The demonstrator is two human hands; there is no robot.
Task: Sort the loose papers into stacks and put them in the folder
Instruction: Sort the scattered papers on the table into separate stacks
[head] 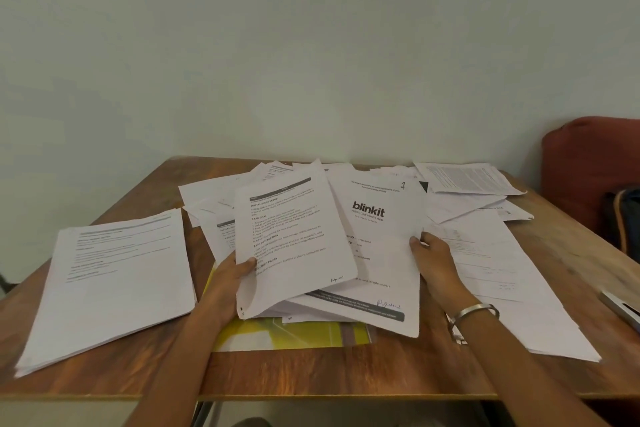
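Note:
My left hand [228,282] grips the lower left edge of a printed text sheet [294,243], lifted and tilted above the pile. My right hand [434,262] pinches the right edge of a sheet headed "blinkit" [377,253], which lies on the pile. A yellow folder [294,334] lies flat under these papers near the front edge, mostly covered. A neat stack of printed pages [114,284] sits at the left of the wooden table [311,374]. More loose sheets [498,263] spread across the right and back.
A red cushioned seat [588,163] stands past the table's right side, with a dark bag [627,215] against it. A grey flat object [623,310] pokes in at the right edge. The pale wall runs right behind the table.

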